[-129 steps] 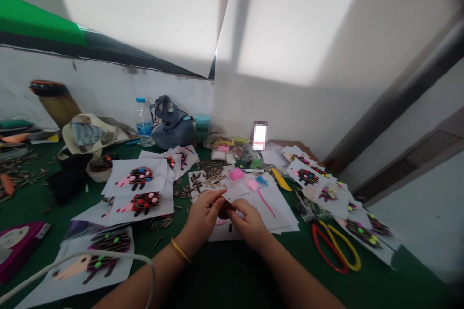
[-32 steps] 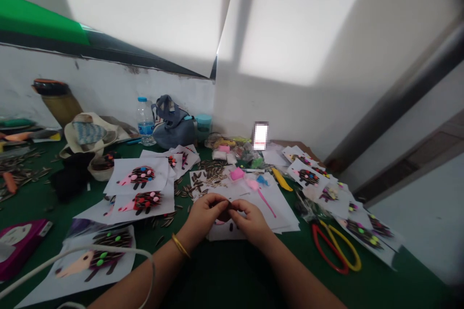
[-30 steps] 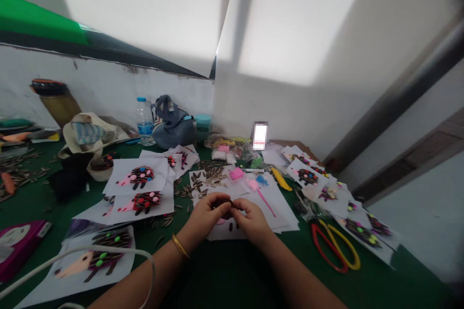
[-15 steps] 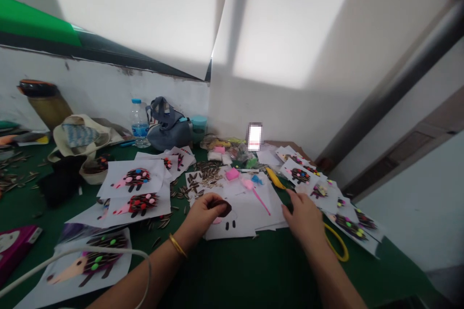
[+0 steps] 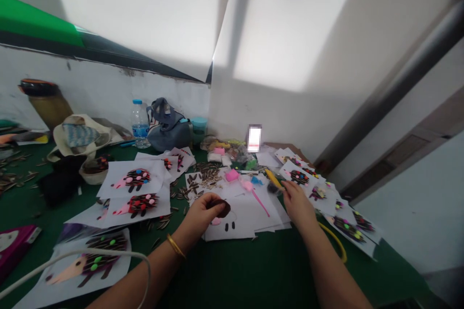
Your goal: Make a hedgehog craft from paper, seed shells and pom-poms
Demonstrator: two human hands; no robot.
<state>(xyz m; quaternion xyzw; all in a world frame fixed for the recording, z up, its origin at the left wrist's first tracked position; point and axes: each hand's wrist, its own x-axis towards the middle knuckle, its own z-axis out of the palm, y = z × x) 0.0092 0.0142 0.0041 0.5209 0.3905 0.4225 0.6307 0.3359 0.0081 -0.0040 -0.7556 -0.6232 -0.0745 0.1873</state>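
Brown clay (image 5: 225,209), probably, in left grip (image 5: 202,212)

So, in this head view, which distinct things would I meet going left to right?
Magenta box, water bottle, blue-grey handbag, turquoise-lidded cup, dark brown piece, blue scrap, long yellow piece, yellow handle loop.

A water bottle (image 5: 139,127) (blue-capped) stands beside a greyish-blue bag (image 5: 168,132); farther left stands a lidded tumbler (image 5: 48,106).
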